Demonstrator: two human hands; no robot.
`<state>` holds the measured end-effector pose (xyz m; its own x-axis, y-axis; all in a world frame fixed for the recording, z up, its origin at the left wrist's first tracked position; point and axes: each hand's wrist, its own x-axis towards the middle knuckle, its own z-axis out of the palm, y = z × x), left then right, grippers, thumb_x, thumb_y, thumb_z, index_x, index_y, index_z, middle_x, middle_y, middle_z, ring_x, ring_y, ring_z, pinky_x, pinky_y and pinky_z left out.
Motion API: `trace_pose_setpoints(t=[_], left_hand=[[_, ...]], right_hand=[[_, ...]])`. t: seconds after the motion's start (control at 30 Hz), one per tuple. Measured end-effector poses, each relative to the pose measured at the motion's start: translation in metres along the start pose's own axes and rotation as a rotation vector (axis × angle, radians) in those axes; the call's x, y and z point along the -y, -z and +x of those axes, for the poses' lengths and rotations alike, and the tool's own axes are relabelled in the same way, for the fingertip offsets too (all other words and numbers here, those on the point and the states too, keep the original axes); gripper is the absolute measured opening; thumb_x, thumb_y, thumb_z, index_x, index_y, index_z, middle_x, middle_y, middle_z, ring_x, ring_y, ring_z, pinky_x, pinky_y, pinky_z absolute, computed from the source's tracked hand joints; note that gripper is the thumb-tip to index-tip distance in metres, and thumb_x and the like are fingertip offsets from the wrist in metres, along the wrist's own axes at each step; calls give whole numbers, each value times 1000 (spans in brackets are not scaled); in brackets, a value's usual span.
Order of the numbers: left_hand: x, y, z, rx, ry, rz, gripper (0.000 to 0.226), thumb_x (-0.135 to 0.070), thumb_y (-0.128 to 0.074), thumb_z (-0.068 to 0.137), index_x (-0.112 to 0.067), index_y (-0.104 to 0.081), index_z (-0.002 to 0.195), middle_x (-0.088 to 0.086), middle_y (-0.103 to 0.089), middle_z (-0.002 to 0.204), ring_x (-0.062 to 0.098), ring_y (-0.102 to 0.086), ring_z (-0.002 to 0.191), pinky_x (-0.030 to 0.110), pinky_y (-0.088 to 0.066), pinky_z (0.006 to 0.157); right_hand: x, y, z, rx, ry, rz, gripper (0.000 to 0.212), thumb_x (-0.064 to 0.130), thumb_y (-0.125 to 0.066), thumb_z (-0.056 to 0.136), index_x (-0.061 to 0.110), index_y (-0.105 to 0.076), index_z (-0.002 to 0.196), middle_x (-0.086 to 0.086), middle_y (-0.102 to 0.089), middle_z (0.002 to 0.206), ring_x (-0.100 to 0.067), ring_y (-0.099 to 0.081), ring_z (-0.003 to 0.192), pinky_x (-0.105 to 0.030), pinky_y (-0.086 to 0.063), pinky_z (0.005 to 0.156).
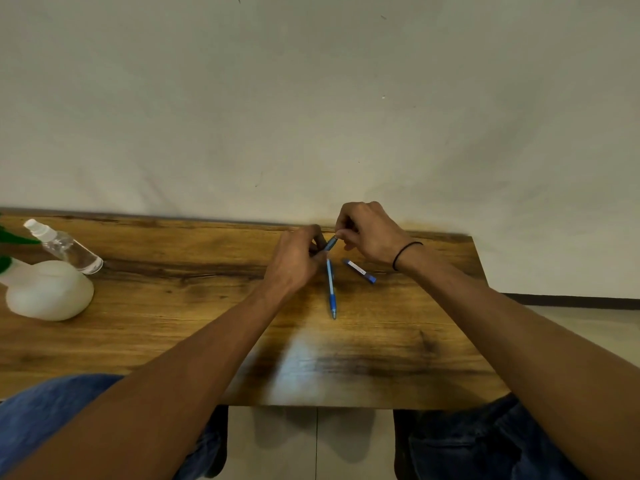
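Lying at far left: a clear spray bottle (69,249) on its side, white cap toward the wall (311,98). The body looks transparent; I cannot tell whether there is liquid inside.
Second container: a rounded white vessel (48,289) stands just in front of the bottle and appears to touch it. A green part shows at its left, cut off by the frame edge. The walls are cloudy, so the contents cannot be told.
Task item: a short pen piece (331,243), dark blue-grey and slim, tilted with its upper end to the right. Only the middle section shows, since fingers cover both ends.
Location: it is held between the hands near the far edge of the worktop (173,323).
Left hand (294,258): the fingers are curled and pinch the lower end of the pen piece.
Right hand (370,237): fingertips and thumb pinch the upper end. A dark wristband (403,252) sits on the wrist.
Loose items: a blue pen (331,289) lies on the worktop just below the hands, tip toward the person. A small tube (359,270), blue and white, lies near its right, apart from it.
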<state>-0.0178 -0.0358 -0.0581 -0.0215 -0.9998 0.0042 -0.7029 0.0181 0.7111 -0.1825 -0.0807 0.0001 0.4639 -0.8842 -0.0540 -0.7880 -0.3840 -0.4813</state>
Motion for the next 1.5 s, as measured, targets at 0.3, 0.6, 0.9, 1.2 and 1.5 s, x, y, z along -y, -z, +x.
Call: trace_pose_setpoints(t=[0.3, 0.6, 0.9, 1.2, 1.5], left_hand=[[-4, 0, -3, 12, -5, -137, 14, -15, -73, 96, -9, -64, 106, 14, -78, 109, 25, -76, 99, 46, -64, 86], [4, 2, -10, -7, -5, -247, 19, -19, -77, 94, -8, -62, 100, 7, -78, 88, 12, -77, 74, 41, -66, 70], [4, 2, -10, 19, 51, -285, 22, -18, -77, 93, -7, -62, 105, 12, -78, 100, 22, -78, 92, 47, -66, 80], [6, -2, -7, 26, 101, -319, 17, -11, -75, 94, -10, -63, 106, 12, -78, 103, 19, -78, 93, 45, -66, 80], [8, -4, -6, 28, 92, -329, 16, -12, -75, 94, -12, -62, 103, 11, -78, 101, 17, -78, 91, 43, -67, 79]], right_hand=[[7, 1, 3, -5, 61, -52, 4, 11, -61, 101, 9, -64, 100, -9, -69, 98, -20, -70, 77, -40, -60, 74], [18, -1, 1, 2, 63, -46, 6, 12, -63, 101, 7, -65, 101, -11, -70, 99, -24, -68, 82, -40, -59, 74], [1, 9, 6, -81, -1, 139, 13, -3, -59, 97, 9, -64, 103, -5, -68, 87, -13, -70, 71, -28, -61, 67], [-61, -14, -1, 189, -72, -420, 34, 12, -69, 90, 29, -56, 116, -5, -57, 118, -28, -59, 99, -44, -56, 78], [-68, -38, -1, 207, -53, -425, 11, 8, -64, 92, 18, -63, 91, -9, -67, 98, -27, -61, 81, -42, -57, 71]])
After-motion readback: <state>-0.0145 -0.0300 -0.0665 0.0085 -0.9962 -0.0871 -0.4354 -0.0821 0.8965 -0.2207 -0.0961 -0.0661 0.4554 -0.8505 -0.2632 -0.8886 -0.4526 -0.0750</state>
